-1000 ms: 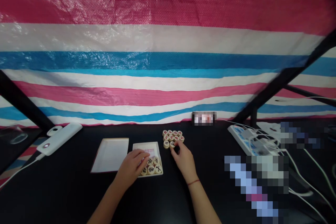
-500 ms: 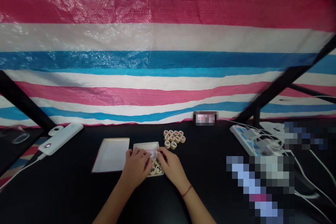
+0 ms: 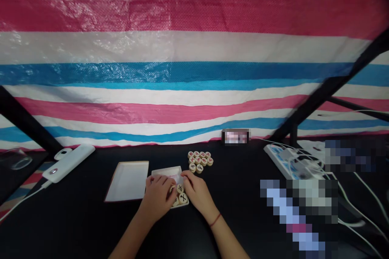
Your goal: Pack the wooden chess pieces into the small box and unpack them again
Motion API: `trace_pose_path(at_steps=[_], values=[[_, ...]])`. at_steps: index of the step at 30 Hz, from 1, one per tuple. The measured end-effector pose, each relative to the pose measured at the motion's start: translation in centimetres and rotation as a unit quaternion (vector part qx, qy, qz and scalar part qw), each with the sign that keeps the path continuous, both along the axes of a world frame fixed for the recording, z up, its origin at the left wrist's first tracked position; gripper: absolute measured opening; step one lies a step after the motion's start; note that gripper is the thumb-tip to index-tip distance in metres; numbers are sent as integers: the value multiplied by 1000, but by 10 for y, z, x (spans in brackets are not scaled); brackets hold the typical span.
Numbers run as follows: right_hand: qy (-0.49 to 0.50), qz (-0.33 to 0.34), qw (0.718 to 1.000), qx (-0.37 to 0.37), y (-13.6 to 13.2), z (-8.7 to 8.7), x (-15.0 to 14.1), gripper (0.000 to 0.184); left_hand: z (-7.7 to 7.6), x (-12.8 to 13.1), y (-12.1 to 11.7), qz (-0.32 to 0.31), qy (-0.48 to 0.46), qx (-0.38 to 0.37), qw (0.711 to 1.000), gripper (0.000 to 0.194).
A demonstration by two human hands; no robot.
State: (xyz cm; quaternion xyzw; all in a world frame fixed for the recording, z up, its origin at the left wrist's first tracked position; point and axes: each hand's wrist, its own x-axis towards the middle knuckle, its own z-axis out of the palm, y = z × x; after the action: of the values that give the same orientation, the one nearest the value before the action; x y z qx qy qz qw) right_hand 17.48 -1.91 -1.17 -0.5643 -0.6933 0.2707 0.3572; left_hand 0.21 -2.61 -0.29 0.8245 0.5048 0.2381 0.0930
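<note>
A small white box [image 3: 164, 170] with several round Chinese chess pieces [image 3: 182, 198] inside lies in front of me on the black table. My left hand [image 3: 158, 194] reaches over its left side, fingers curled; a piece [image 3: 172, 189] shows between thumb and fingertips, partly covered. On the right side of the box, my right hand [image 3: 199, 194] grips the wall with thumb and forefinger. Just behind, flat pieces with red characters [image 3: 197, 160] stand grouped in rows, with a couple of black-marked ones [image 3: 199, 168] at the front.
An open box lid [image 3: 129, 182] lies left of the box. Farther left is a white power strip [image 3: 69, 162] with a cable. A blue-white power strip [image 3: 279, 162] with tangled cords sits at right, near blurred items. Behind the table hangs a striped sheet [image 3: 194, 105].
The box has tilted slightly within my hands, and the pieces in it have shifted, with one now showing at my left fingertips. The grouped pieces look the same.
</note>
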Motion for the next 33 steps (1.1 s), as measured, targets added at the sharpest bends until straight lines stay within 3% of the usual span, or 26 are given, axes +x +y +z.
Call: trace_pose_path(at_steps=[7,13,16,21,26,33], values=[[39,90,991,86,-6,8,-2,27,1,-6,4,-24,-176,-13,984,21],[40,93,988,113,-8,6,-8,22,1,-1,-1,-5,-260,-45,965,22],[26,38,990,134,-3,8,2,20,-6,-2,1,35,-285,-49,957,24],[-20,-155,983,96,11,2,42,20,-16,-9,7,61,-309,-22,949,24],[-105,-165,980,26,15,-9,68,15,-21,-14,12,88,-325,12,942,21],[-142,-176,974,11,16,-16,69,17,-22,-18,11,104,-311,-10,945,30]])
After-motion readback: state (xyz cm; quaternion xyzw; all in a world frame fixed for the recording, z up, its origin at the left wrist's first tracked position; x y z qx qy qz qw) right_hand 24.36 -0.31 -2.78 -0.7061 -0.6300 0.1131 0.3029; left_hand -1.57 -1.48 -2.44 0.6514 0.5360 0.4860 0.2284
